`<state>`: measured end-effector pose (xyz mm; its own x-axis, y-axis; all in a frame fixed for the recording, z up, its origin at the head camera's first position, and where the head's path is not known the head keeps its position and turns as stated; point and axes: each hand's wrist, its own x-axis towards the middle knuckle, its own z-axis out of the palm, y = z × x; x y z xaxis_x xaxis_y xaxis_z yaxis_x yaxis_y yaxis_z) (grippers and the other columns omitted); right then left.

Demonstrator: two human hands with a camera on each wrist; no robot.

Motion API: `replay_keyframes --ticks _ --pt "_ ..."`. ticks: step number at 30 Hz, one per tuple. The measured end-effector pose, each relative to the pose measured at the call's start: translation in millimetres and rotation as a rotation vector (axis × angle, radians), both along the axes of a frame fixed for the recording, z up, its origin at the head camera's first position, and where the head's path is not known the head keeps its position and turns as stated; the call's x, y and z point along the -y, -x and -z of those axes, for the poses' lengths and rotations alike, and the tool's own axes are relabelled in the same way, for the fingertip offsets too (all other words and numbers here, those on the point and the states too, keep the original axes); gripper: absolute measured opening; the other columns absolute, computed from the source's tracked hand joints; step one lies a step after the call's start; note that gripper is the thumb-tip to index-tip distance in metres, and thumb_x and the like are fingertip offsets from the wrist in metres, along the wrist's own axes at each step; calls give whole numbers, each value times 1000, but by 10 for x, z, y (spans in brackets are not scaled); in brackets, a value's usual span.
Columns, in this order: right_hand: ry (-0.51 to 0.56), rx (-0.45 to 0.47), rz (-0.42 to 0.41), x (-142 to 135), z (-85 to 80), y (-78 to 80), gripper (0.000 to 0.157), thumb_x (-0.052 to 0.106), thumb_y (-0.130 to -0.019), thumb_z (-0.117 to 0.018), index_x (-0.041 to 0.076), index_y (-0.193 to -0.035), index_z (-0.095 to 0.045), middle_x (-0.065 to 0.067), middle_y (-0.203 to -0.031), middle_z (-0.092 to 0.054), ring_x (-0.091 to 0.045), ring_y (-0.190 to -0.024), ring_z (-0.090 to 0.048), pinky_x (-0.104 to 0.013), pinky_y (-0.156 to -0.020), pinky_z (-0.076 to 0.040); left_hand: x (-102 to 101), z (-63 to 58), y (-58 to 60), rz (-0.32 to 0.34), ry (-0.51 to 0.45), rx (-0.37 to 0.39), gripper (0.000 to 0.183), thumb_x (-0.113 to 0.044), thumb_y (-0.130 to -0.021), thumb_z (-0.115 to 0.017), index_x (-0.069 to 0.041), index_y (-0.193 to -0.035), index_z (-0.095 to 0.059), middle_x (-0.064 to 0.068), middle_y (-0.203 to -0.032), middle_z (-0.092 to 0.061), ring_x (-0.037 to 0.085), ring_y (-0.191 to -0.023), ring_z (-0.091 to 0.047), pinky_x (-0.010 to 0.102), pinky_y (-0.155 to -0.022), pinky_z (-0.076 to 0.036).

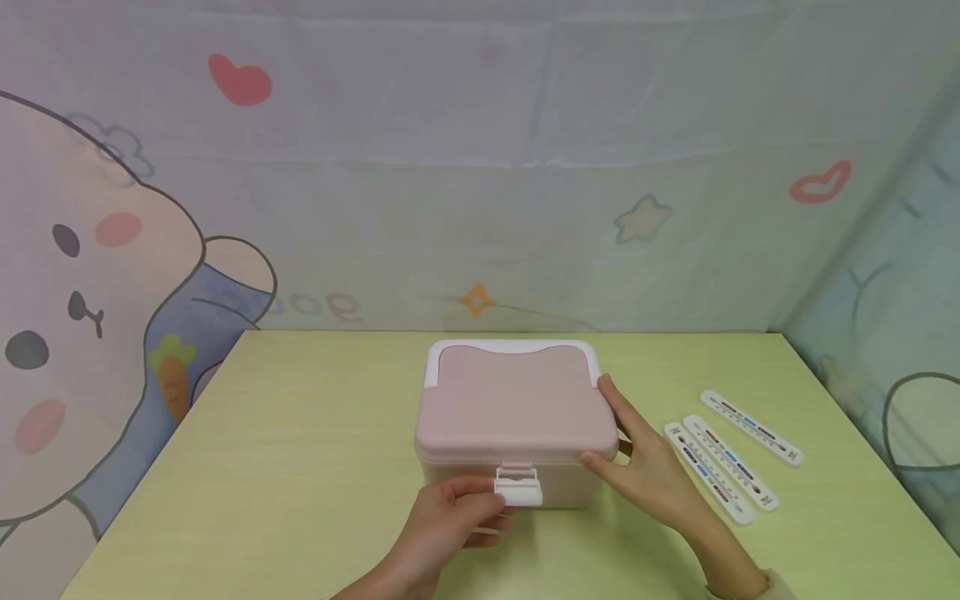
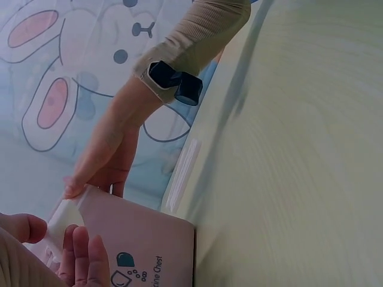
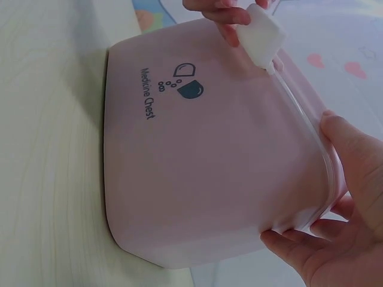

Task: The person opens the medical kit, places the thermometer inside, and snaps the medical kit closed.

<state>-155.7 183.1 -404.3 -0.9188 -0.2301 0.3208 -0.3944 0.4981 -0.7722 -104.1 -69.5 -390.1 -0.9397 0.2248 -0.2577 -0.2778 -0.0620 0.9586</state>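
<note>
A pink medicine chest (image 1: 517, 400) with a white handle (image 1: 517, 345) stands on the table, its lid down. At its front, the white latch (image 1: 518, 492) tilts outward from the wall. My left hand (image 1: 457, 517) pinches this latch between thumb and forefinger, and the other fingers lie below it. At the chest's right side, my right hand (image 1: 648, 467) grips the corner. Its thumb (image 3: 344, 134) presses on the lid's edge while the fingers (image 3: 293, 245) touch the side wall. "Medicine Chest" lettering (image 3: 147, 94) and a capsule drawing mark the front in the right wrist view.
Several white thermometer strips lie right of the chest: one strip (image 1: 752, 427) farther back, and a pair side by side, the nearer strip (image 1: 708, 473) and its neighbour (image 1: 731, 462). A printed cloth (image 1: 480, 167) hangs behind the pale green table (image 1: 300, 467).
</note>
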Motion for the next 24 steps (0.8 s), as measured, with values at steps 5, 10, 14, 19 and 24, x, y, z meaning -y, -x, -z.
replay_keyframes --ticks 5,10,14,19,24 --pt "8 8 4 1 1 -4 87 25 -80 -72 23 -148 -19 -6 -151 -23 -27 -130 -37 -32 -91 -48 4 30 6 -4 -16 3 39 -9 -79 -63 6 -114 -57 8 -90 -70 12 -75 -63 30 -70 -55" --pt "6 9 9 2 -3 -8 87 26 -80 -72 24 -148 -19 -5 -151 -24 -27 -129 -37 -32 -91 -48 1 80 11 -15 2 -9 40 -6 -79 -62 6 -117 -55 6 -90 -69 11 -73 -62 31 -70 -55" --pt "1 10 8 2 -10 -14 86 26 -80 -72 23 -148 -18 -6 -151 -24 -27 -129 -38 -33 -91 -48 3 109 18 -21 20 -26 41 -5 -78 -63 6 -117 -57 7 -91 -69 11 -73 -63 31 -69 -54" --pt "2 12 0 0 -12 -17 86 26 -81 -71 23 -148 -18 -6 -152 -22 -27 -130 -37 -34 -91 -48 18 133 21 -30 55 -37 38 -5 -76 -65 5 -112 -58 9 -92 -70 11 -73 -64 29 -67 -53" --pt "6 9 1 1 -6 -13 86 26 -81 -71 23 -148 -18 -6 -152 -22 -27 -130 -37 -34 -91 -48 29 163 46 -34 92 -74 33 -6 -76 -68 4 -107 -61 7 -88 -70 10 -71 -63 27 -64 -52"
